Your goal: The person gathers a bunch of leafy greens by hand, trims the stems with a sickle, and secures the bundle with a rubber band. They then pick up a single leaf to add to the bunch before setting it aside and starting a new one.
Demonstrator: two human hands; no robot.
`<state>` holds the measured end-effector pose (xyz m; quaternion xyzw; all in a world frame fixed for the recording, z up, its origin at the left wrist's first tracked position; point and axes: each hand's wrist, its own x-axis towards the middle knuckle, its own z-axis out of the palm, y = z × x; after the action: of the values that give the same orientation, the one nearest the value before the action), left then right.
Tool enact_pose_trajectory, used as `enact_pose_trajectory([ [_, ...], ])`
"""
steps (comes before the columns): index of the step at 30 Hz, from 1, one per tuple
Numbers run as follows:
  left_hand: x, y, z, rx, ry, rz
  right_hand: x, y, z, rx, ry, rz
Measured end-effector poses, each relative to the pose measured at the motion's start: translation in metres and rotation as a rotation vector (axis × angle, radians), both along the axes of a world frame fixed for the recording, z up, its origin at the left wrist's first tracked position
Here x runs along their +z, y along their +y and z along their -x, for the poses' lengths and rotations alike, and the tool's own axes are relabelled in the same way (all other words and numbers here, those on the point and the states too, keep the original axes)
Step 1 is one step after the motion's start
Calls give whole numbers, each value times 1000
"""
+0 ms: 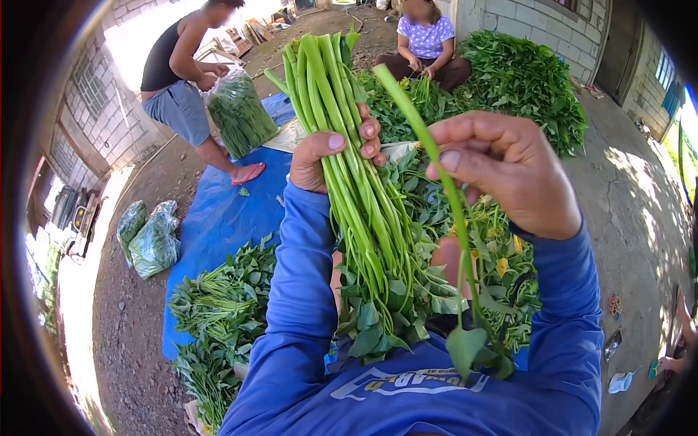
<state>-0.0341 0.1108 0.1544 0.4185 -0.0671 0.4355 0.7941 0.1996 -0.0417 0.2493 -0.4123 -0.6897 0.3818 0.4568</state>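
Note:
My left hand (313, 161) is wrapped round a thick bunch of water spinach (352, 189), cut stem ends up and leaves hanging toward my lap. Between the thumb and fingers of my right hand (516, 171) is a single water spinach stem (416, 120), held to the right of the bunch. Its thick end points up and left, and its leaves droop before my blue shirt. Below and behind my hands lie loose greens (502, 232) with some yellowed leaves.
Bundled greens (225, 291) lie on a blue tarp (196, 240). Filled plastic bags (156, 240) rest on the ground at left. One person (182, 73) handles a large bag of greens (240, 112); another person (425, 43) sits beside a tall heap of greens (520, 80). A white cup (619, 382) lies at right.

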Motion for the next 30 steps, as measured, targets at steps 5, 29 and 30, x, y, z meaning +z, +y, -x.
enact_pose_trajectory([
  [5, 1, -12, -10, 140, 93, -37, -38, 36, 34, -8, 132, -114],
  [29, 75, -32, 127, 543, 488, -298, -78, 102, 7, 16, 140, -218],
  [30, 81, -41, 134, 543, 599, -333, -94, 99, -5, 3, 86, -160],
])
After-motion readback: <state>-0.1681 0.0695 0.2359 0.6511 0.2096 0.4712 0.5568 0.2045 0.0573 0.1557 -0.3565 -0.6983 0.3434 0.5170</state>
